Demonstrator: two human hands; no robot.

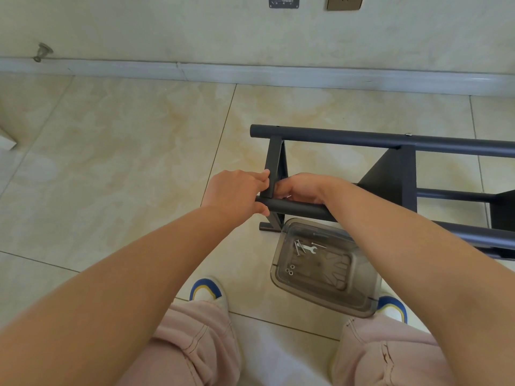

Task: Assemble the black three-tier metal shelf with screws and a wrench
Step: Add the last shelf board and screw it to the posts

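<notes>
The black metal shelf (390,140) lies on its side on the tiled floor, its long round tubes running to the right. My left hand (237,195) grips the end of the near tube (295,207), fingers against the upright end panel (274,162). My right hand (299,188) curls in behind that same panel at the joint; its fingertips are hidden, and something pale shows under them. A small silver wrench (310,249) lies with several screws (298,246) and washers (289,271) in a clear plastic tray (359,299) below the near tube.
A second shelf panel (395,176) stands further right between the tubes. My knees in pink trousers and two blue-and-white shoes (207,292) flank the tray. The wall and skirting board (250,71) run along the far side. Open floor tiles lie to the left.
</notes>
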